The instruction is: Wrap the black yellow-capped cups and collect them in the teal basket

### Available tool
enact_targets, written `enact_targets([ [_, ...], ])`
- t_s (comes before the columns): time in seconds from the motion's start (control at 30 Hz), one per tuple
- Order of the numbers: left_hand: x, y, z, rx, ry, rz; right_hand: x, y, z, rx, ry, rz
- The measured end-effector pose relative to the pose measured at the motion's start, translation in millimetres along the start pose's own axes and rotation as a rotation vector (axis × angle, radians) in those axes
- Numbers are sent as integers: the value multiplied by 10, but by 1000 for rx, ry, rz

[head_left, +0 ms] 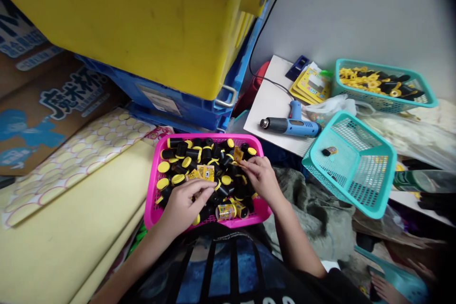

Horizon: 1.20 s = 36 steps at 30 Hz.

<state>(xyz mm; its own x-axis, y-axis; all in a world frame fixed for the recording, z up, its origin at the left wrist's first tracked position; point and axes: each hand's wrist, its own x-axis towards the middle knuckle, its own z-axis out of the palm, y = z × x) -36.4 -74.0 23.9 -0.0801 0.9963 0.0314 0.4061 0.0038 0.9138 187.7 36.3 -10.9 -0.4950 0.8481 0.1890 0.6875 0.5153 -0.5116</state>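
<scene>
A pink basket (152,190) in front of my body holds many small black containers with yellow lids (164,167). Over its left half is my left hand (187,204), thumb and fingertips closed at a black container with a yellow rim (221,190). My right hand (262,178), at the basket's right side, pinches a small orange-yellow printed label sleeve (241,161). Several flat printed labels (205,172) lie on the containers just beyond my left fingers. Near the front rim, a container wrapped in a yellow printed label (226,212) lies on its side.
On the right, a teal basket (386,175) holds one labelled container (329,151). A blue heat gun (294,126) rests on the white table (260,109). Behind it stands another teal basket (384,69) of yellow and black parts. Yellow and blue crates (142,23) rise ahead; cartons (53,99) stand left.
</scene>
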Motion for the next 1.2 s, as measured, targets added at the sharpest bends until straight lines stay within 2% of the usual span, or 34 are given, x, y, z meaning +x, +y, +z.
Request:
enact_targets([
  [0.07,36,9,9,-145,72,-167,-32,-59,-57,91,33,-262],
  [0.13,103,36,26,-319,97,-295,-38,-168,-107,113,53,-424],
  [0.27,248,93,70,-563,-37,-409,-4,-379,-139,91,156,-533],
  [0.37,279,74,77,-563,3,-424,19,-410,-112,85,243,-525],
  [0.47,249,21,39,-470,90,-422,53,-295,-53,23,395,-416],
  [0.53,223,-10,-1,-384,123,-418,86,-171,3,-58,408,-296],
  [0.57,213,-22,-21,-341,131,-415,100,-115,33,-90,334,-251],
  [0.63,201,-39,-58,-247,134,-400,118,-56,83,-96,99,-189],
  [0.7,199,-51,-89,-148,115,-359,117,-99,103,14,-61,-133],
  [0.8,212,-60,-130,-92,29,-279,117,-311,87,398,-139,-19],
  [0.87,225,-57,-170,-118,-41,-239,144,-451,81,675,-293,32],
  [0.93,230,-44,-225,-105,-92,-207,184,-531,101,847,-426,127],
  [1.0,218,-19,-272,-9,-75,-146,209,-566,144,960,-401,290],
  [1.1,176,29,-245,71,116,-46,179,-645,234,1201,-207,492],
  [1.13,162,41,-202,1,157,-56,155,-693,267,1295,-155,520],
  [1.2,146,55,-85,-269,154,-160,104,-802,325,1440,-107,540],
])
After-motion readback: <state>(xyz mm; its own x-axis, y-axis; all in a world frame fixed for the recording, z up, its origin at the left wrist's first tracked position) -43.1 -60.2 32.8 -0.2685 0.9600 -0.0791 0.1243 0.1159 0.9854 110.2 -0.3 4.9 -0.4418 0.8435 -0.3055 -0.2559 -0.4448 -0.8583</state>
